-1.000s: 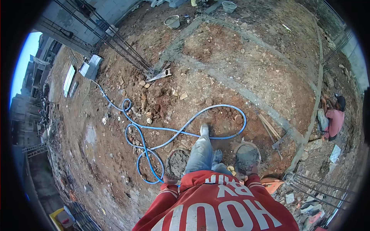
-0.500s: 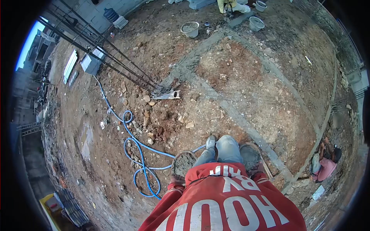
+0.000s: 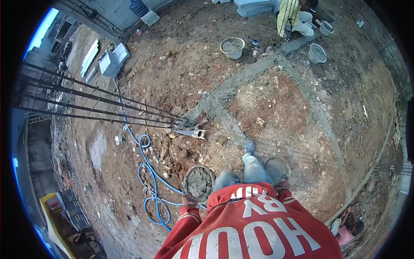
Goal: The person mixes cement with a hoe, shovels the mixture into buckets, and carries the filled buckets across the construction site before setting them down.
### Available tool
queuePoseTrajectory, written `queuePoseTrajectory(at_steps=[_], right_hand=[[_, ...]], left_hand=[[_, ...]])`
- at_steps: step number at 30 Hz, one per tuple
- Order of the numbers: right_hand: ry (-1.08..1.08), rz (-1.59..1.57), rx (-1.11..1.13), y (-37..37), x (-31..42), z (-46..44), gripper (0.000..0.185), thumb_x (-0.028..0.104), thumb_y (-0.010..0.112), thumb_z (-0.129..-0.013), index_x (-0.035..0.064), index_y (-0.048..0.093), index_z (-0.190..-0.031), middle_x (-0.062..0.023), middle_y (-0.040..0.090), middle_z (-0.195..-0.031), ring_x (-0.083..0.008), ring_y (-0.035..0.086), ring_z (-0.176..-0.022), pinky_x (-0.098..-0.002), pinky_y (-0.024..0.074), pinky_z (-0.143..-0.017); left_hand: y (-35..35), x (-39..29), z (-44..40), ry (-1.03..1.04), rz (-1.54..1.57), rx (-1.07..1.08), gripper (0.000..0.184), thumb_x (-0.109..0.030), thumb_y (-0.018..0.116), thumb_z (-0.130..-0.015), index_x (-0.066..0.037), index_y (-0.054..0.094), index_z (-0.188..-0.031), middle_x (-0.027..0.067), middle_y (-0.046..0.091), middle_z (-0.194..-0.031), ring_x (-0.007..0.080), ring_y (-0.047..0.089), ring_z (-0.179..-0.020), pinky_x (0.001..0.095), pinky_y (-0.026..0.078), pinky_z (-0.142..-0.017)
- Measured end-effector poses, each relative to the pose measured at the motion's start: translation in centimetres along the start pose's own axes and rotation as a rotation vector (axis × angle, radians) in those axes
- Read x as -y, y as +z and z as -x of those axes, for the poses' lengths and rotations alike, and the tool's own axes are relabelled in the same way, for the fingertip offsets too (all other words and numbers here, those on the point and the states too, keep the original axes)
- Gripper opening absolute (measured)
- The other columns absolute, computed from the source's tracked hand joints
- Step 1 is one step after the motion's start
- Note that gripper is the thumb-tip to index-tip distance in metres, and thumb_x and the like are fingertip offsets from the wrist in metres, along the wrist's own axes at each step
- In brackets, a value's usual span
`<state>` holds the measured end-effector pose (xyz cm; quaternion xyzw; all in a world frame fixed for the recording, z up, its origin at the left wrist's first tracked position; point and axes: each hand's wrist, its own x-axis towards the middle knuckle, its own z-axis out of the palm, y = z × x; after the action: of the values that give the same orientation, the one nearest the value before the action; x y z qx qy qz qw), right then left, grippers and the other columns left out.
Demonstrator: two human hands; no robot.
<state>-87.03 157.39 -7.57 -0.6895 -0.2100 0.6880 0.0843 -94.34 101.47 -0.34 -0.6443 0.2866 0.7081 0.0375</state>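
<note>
My left hand (image 3: 189, 200) is closed on the near rim of a round bucket (image 3: 186, 186) filled with wet grey mortar (image 3: 199, 181). On the other side, my right hand (image 3: 282, 184) grips a second bucket (image 3: 277, 167), smeared by motion, with grey mortar inside. Both buckets hang beside my legs (image 3: 252, 169), one foot forward near a strip of grey concrete. Ahead on the ground lies a handsaw (image 3: 194, 133), by the foot of a tilted-looking column of rebar (image 3: 108, 103).
A coiled blue hose (image 3: 148, 162) lies at my left. Mortar buckets (image 3: 233, 48) (image 3: 317, 53) stand farther ahead, near a crouching person in yellow (image 3: 288, 17). Another person in pink (image 3: 345, 233) is low at the right. Concrete strips (image 3: 233, 84) cross the rocky soil.
I have stepped forward, carrying both buckets. The saw, rebar column and far buckets have shifted in view, and the crouching person in yellow shows more fully.
</note>
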Motion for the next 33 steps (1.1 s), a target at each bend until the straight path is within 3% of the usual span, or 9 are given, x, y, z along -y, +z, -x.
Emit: queuePoseTrajectory(at_steps=[5, 12, 15, 21, 24, 25, 28, 31, 33], right_hand=[[0.045, 0.445, 0.252, 7.9, 6.1, -10.7, 0.009, 0.016, 0.06, -0.079, 0.0136, 0.051, -0.081, -0.0062, 0.051, -0.068, -0.0229, 0.049, -0.049, -0.0398, 0.0457, -0.047], [-0.207, 0.441, 0.226, 26.8, 13.3, -7.7, 0.008, 0.012, 0.06, -0.076, 0.0088, 0.054, -0.081, -0.0066, 0.05, -0.065, -0.0248, 0.052, -0.053, -0.043, 0.0493, -0.048], [-0.157, 0.592, 0.268, 32.0, 13.5, -13.7, 0.009, 0.016, 0.056, -0.076, 0.0081, 0.054, -0.08, -0.0087, 0.052, -0.064, -0.0252, 0.055, -0.052, -0.0429, 0.0473, -0.048], [-0.19, 0.545, 0.396, 47.8, 16.3, -9.8, 0.01, 0.014, 0.06, -0.072, 0.0115, 0.051, -0.074, -0.0037, 0.045, -0.061, -0.0219, 0.046, -0.047, -0.0387, 0.0446, -0.046], [-0.48, 1.035, 0.394, 52.1, 15.3, -18.6, 0.012, 0.013, 0.061, -0.07, 0.0132, 0.05, -0.075, -0.0028, 0.045, -0.061, -0.0214, 0.046, -0.047, -0.0388, 0.0437, -0.045], [-0.136, 0.34, 0.258, 54.4, 15.1, -17.3, 0.013, 0.013, 0.063, -0.069, 0.0149, 0.051, -0.075, -0.001, 0.042, -0.061, -0.0191, 0.044, -0.046, -0.0362, 0.0386, -0.043], [-0.271, 0.395, 0.418, 62.5, 14.0, -16.5, 0.014, 0.011, 0.064, -0.069, 0.0162, 0.051, -0.074, 0.0014, 0.04, -0.06, -0.0164, 0.042, -0.045, -0.033, 0.0331, -0.042], [-0.431, 0.794, 0.552, 67.5, 13.8, -20.4, 0.013, 0.011, 0.063, -0.068, 0.0151, 0.052, -0.073, 0.0006, 0.043, -0.059, -0.0179, 0.043, -0.044, -0.0343, 0.0337, -0.042], [-0.6, 1.194, 0.67, 70.9, 12.9, -24.5, 0.012, 0.012, 0.063, -0.068, 0.0139, 0.053, -0.072, -0.0003, 0.046, -0.059, -0.0193, 0.045, -0.043, -0.0356, 0.0343, -0.042]], left_hand=[[7.8, -1.4, 4.7, -0.268, 0.265, 0.098, 0.04, -0.027, 0.044, -0.081, -0.022, 0.022, -0.048, -0.0049, 0.017, -0.043, 0.0148, 0.015, -0.037, 0.0331, 0.019, -0.044], [17.5, -1.7, -1.9, -0.356, 0.303, 0.09, 0.033, -0.027, 0.046, -0.08, -0.022, 0.028, -0.052, -0.0041, 0.024, -0.048, 0.0159, 0.02, -0.044, 0.0344, 0.021, -0.052], [24.4, -4.0, -4.2, -0.309, 0.146, -0.071, 0.023, -0.027, 0.045, -0.079, -0.021, 0.035, -0.06, -0.0046, 0.032, -0.055, 0.0146, 0.027, -0.05, 0.0362, 0.024, -0.052], [30.0, -6.0, -9.7, 0.204, -0.517, 0.461, 0.02, -0.027, 0.046, -0.08, -0.02, 0.036, -0.063, -0.0055, 0.034, -0.058, 0.0129, 0.027, -0.052, 0.0352, 0.024, -0.05], [34.5, -8.4, -10.6, 0.361, -0.702, 0.497, 0.019, -0.026, 0.046, -0.08, -0.02, 0.036, -0.065, -0.0058, 0.034, -0.06, 0.0124, 0.028, -0.053, 0.0348, 0.024, -0.049], [36.6, -9.9, -9.9, 0.313, -0.518, 0.472, 0.024, -0.025, 0.046, -0.08, -0.021, 0.031, -0.061, -0.0056, 0.03, -0.056, 0.0127, 0.024, -0.05, 0.0348, 0.023, -0.048], [44.3, -13.6, -10.5, 0.221, -0.251, 0.409, 0.036, -0.024, 0.047, -0.08, -0.022, 0.021, -0.055, -0.005, 0.016, -0.048, 0.0136, 0.014, -0.044, 0.0334, 0.019, -0.048], [53.7, -19.7, -10.4, -0.332, 0.38, -0.098, 0.033, -0.028, 0.046, -0.079, -0.023, 0.025, -0.054, -0.006, 0.021, -0.047, 0.0151, 0.018, -0.043, 0.0346, 0.022, -0.048], [53.9, -23.1, -17.4, 0.079, -0.377, 0.663, 0.035, -0.021, 0.053, -0.079, -0.021, 0.027, -0.054, -0.004, 0.025, -0.049, 0.0146, 0.025, -0.046, 0.037, 0.03, -0.052]])
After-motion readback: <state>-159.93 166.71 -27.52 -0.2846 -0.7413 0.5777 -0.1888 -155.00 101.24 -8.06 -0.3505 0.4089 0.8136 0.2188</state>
